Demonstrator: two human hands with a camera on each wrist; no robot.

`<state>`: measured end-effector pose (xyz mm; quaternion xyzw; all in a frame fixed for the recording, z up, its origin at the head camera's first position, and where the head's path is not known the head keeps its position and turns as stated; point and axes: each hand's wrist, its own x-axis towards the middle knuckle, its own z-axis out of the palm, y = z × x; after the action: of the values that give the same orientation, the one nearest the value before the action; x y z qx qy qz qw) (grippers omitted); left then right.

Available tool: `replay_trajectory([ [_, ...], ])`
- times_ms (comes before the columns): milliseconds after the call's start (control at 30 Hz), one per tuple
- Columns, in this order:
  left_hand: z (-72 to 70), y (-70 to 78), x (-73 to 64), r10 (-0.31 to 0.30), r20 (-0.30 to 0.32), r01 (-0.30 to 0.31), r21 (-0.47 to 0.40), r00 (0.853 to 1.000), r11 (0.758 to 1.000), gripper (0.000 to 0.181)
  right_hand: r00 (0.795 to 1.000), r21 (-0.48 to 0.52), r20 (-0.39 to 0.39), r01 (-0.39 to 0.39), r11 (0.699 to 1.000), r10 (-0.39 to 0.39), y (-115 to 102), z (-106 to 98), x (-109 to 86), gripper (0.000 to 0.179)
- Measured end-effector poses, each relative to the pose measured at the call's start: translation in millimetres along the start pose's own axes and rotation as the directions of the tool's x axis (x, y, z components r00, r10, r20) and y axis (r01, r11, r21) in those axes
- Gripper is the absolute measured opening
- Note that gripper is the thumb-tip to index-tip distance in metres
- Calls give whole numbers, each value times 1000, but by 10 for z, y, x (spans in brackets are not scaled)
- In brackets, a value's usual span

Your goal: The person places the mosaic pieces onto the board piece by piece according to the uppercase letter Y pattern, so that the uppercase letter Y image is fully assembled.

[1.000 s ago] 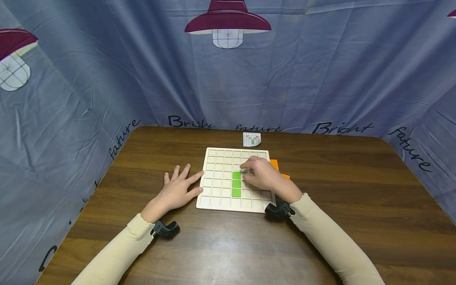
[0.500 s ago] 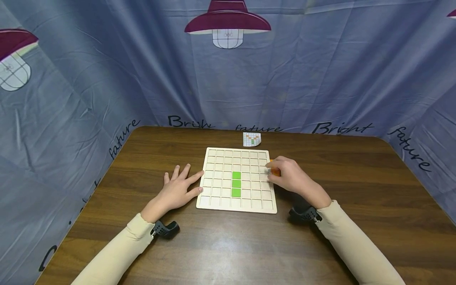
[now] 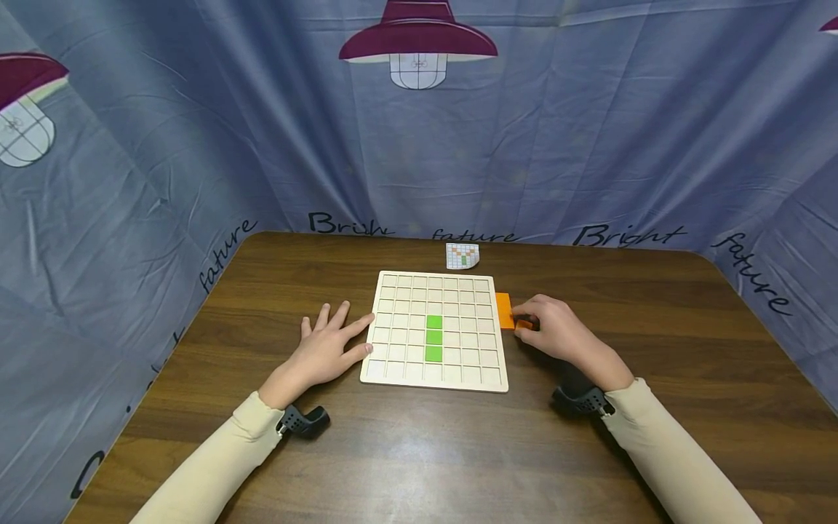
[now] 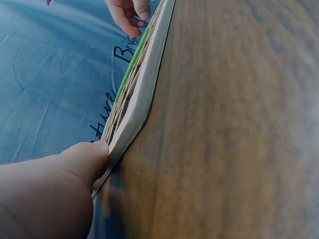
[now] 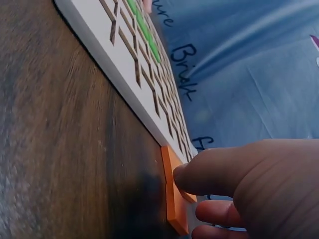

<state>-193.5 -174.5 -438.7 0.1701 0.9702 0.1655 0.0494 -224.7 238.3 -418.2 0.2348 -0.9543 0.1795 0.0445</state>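
A pale wooden grid board (image 3: 393,356) lies on the table, with three green tiles (image 3: 434,338) in one column. Spread out flat on the table at its left, my left hand (image 3: 321,354) touches the board's edge with thumb and forefinger. In the left wrist view the thumb (image 4: 87,159) rests against the board's corner. To the right of the board, my right hand (image 3: 553,327) reaches over orange tiles (image 3: 503,311), fingers bent. The right wrist view shows its thumb (image 5: 199,172) at an orange tile (image 5: 174,199), the other fingers apart below and the forefinger hidden.
Behind the board lies a small paper card (image 3: 463,256) printed with a grid of orange and green squares. The brown wooden table (image 3: 419,451) ends at a blue curtain (image 3: 419,160) at the back and sides.
My right hand has moved from above the green tiles, rightward off the board, to the orange tiles, uncovering the board. The left hand stays in place.
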Motion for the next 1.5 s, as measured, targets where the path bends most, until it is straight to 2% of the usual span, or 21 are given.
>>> replay_trajectory([
  [667,-9,7,-3,0,1,0,-1,1000,1000,59,999,-14,36,24,1000,-24,61,45,-12,25],
  [1033,2,-6,-2,-3,7,3,0,1000,1000,60,999,-24,45,1,1000,0,66,66,-12,24],
  [1500,-9,-2,-2,-5,9,5,-1,1000,1000,60,999,-35,37,8,999,-7,40,59,-15,22],
])
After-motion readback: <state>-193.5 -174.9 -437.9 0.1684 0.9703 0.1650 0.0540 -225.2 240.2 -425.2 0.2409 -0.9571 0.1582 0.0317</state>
